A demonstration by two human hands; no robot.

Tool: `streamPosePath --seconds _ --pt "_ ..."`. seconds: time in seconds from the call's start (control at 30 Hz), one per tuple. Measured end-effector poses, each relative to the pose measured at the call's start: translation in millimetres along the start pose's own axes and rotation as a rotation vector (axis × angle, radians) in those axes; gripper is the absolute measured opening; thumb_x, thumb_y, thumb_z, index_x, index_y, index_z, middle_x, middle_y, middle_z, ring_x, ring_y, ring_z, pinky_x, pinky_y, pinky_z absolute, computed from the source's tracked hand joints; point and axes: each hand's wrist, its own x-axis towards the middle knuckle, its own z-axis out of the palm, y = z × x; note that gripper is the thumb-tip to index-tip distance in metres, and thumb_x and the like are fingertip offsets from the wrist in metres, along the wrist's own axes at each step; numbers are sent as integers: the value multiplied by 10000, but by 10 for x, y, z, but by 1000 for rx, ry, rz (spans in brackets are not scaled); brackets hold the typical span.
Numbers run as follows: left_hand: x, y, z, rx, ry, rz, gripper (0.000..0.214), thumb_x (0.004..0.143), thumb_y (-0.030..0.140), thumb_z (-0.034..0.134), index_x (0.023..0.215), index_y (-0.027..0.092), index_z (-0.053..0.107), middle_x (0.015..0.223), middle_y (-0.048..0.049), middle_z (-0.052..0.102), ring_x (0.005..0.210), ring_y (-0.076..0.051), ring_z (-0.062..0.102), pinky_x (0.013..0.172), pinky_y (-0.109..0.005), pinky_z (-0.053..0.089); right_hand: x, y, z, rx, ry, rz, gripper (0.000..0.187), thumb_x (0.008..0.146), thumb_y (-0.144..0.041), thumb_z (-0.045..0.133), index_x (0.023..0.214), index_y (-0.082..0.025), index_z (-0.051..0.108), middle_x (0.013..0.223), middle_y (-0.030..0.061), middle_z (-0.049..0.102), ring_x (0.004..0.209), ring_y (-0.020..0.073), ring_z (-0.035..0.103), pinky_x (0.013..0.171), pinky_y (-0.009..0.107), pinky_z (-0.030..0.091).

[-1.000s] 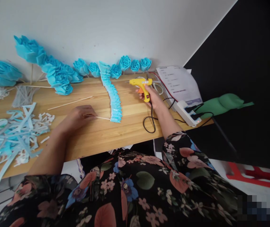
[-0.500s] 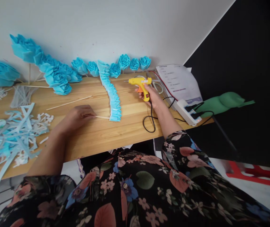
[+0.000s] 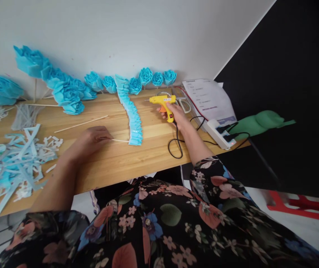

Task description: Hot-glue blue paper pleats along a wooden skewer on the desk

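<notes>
Between the fingertips of my left hand (image 3: 96, 137) is a thin wooden stick (image 3: 120, 140). Its far end meets the near end of a long pleated blue paper strip (image 3: 133, 117), which stretches back across the table toward the wall. My right hand (image 3: 174, 114) is wrapped round the handle of a yellow hot glue gun (image 3: 163, 100), its nozzle pointing left, to the right of the strip and apart from it. A second wooden stick (image 3: 81, 124) lies on the table behind my left hand.
Blue paper roses (image 3: 146, 76) line the wall, with bigger bunches (image 3: 67, 93) at left. Paper scraps (image 3: 16, 163) cover the left of the table (image 3: 154, 160). At right are scissors (image 3: 185, 105), printed sheets (image 3: 211, 100), a power strip (image 3: 221, 134) and a green object (image 3: 260, 122).
The view has shifted slightly. My right hand with the glue gun has barely moved, and my left hand still holds the stick against the strip's near end.
</notes>
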Motion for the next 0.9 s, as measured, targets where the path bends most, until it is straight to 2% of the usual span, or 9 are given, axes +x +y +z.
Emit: streamPosePath --seconds 0.23,0.37,0.5,0.6,0.7,0.8,0.9 --pt "5 -39 40 -6 -1 9 468 1229 474 546 1001 212 860 1005 -98 809 936 -238 755 882 -321 573 -52 35 83 -123 46 -86 303 978 -441 986 1034 -229 778 889 6 857 682 121 707 534 186 519" --pt "-9 -41 69 -24 34 -17 468 1220 487 552 986 209 848 993 -96 799 924 -238 746 871 -322 567 -88 46 90 -327 120 -188 277 962 -451 952 918 -225 799 788 -26 765 682 144 657 575 230 488" --pt "0 -59 78 -37 30 -32 468 1205 505 563 979 214 851 980 -94 800 911 -238 744 851 -316 560 -129 -1 29 -706 164 -239 435 1026 -583 872 787 -231 784 711 1 721 729 193 680 671 290 466" --pt "21 -83 78 -42 16 -33 475 1188 527 576 963 213 854 956 -89 796 901 -239 747 846 -318 563 -157 -72 -28 -952 154 -236 481 1112 -617 763 845 -221 826 788 41 781 828 238 731 743 316 466" --pt "27 -99 89 -36 18 -46 483 1184 527 576 952 210 857 959 -89 796 904 -243 746 848 -322 562 -178 -136 -63 -1173 162 -189 562 1215 -595 596 927 -196 868 950 119 865 965 294 794 806 345 485" --pt "17 -108 106 -39 38 -46 494 1190 533 572 952 210 860 965 -94 798 909 -246 745 851 -325 559 -184 -171 -101 -1274 242 -123 628 1246 -591 533 917 -190 886 981 172 881 1019 338 825 846 373 514" --pt "11 -126 122 -46 32 -51 494 1189 541 576 960 212 865 970 -96 802 917 -246 752 856 -321 561 -182 -192 -170 -1227 345 -147 610 1252 -554 528 915 -205 897 916 154 872 975 328 826 852 370 538"
